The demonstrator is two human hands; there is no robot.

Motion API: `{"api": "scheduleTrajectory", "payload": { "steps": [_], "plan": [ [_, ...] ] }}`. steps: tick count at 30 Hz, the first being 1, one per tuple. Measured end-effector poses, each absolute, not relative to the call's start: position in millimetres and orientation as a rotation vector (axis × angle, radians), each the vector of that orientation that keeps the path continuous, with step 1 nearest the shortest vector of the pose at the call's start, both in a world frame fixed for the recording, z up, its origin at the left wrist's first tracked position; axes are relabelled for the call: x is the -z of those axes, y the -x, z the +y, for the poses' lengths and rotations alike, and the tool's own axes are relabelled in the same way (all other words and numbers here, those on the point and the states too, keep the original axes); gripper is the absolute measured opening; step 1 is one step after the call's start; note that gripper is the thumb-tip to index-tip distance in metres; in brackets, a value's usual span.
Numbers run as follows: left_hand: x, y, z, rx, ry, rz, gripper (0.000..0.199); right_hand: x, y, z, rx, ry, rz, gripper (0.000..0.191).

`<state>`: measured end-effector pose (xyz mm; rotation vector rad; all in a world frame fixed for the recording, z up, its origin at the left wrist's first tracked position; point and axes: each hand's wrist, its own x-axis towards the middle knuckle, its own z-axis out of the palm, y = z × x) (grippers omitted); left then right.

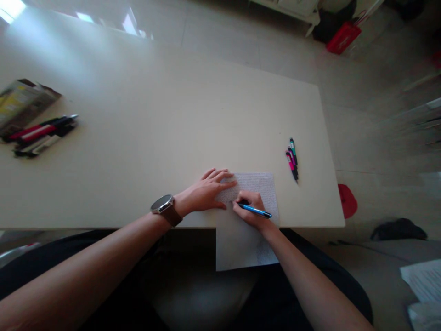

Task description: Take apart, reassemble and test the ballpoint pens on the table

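Note:
A sheet of paper (237,239) lies partly on the white table, its lower part hanging over the near edge. Dense handwriting covers its upper part, while the lower left is blank. My left hand (208,191) rests flat on the sheet's upper left, fingers spread, with a watch on that wrist. In my right hand (251,207) is a blue pen (257,211), pinched between the fingers. The pen's tip is at the written area, close to my left thumb; whether it touches the paper I cannot tell.
Several colourful pens (292,158) lie right of the paper on the table (172,115). More pens (41,135) and a yellow-grey box (25,103) are at the far left, blurred. On the floor beyond stands a red bag (343,37). Printed papers (423,282) lie at lower right.

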<state>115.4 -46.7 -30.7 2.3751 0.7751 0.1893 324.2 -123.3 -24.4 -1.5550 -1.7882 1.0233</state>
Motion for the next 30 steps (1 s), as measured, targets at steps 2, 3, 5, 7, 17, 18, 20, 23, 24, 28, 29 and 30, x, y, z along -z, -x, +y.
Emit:
{"api": "scheduleTrajectory", "payload": {
  "steps": [2, 3, 5, 7, 17, 18, 20, 23, 24, 28, 29, 30],
  "plan": [
    [31, -116, -47, -0.187, -2.372, 0.779, 0.077, 24, -324, -124, -1.033, 1.562, -1.775, 0.022],
    [31, -116, -47, -0.185, -2.371, 0.78, 0.077, 24, -325, -123, -1.06, 1.566, -1.741, 0.023],
    [33, -116, -47, -0.184, -2.369, 0.785, 0.078, 25, -325, -121, -1.129, 1.544, -1.62, 0.03],
    [35, -116, -47, -0.182, -2.368, 0.786, 0.078, 26, -325, -118, -1.177, 1.488, -1.444, 0.037],
    [20, -105, -23, -0.428, -2.408, 1.037, 0.041, -28, -346, -91, -1.506, 1.251, -0.886, 0.071],
    [17, -104, -23, -0.428, -2.408, 1.037, 0.037, -34, -348, -89, -1.525, 1.222, -0.879, 0.07],
    [11, -104, -26, -0.393, -2.412, 0.967, 0.027, -43, -352, -86, -1.53, 1.179, -0.859, 0.068],
    [7, -108, -38, -0.303, -2.451, 0.777, 0.019, -49, -350, -81, -1.502, 1.127, -0.846, 0.063],
    [7, -109, -43, -0.278, -2.47, 0.728, 0.019, -51, -349, -79, -1.498, 1.098, -0.834, 0.061],
    [8, -114, -57, -0.222, -2.529, 0.668, 0.022, -61, -343, -72, -1.527, 0.951, -0.756, 0.053],
    [8, -114, -59, -0.213, -2.537, 0.672, 0.024, -64, -342, -71, -1.531, 0.925, -0.745, 0.051],
    [8, -113, -60, -0.206, -2.543, 0.681, 0.027, -68, -341, -69, -1.531, 0.904, -0.739, 0.05]
  ]
}}
